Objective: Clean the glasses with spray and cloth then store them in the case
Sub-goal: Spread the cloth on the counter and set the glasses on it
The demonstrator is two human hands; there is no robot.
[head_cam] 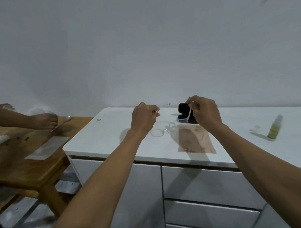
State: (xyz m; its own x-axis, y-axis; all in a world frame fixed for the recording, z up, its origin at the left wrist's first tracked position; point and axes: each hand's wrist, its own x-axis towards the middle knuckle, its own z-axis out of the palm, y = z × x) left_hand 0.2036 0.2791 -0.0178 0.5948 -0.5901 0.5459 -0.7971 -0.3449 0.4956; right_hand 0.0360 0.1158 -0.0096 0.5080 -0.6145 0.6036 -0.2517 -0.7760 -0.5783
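Each hand, left hand and right hand, pinches a temple of clear-framed glasses above a glossy white table; peach cloth lies flat.

A white cabinet with drawers stands against a plain grey wall. Its top is a white surface. To the left is a brown wooden table. A clear sheet lies flat on it. Another person's arm reaches over that table. The floor below is grey.
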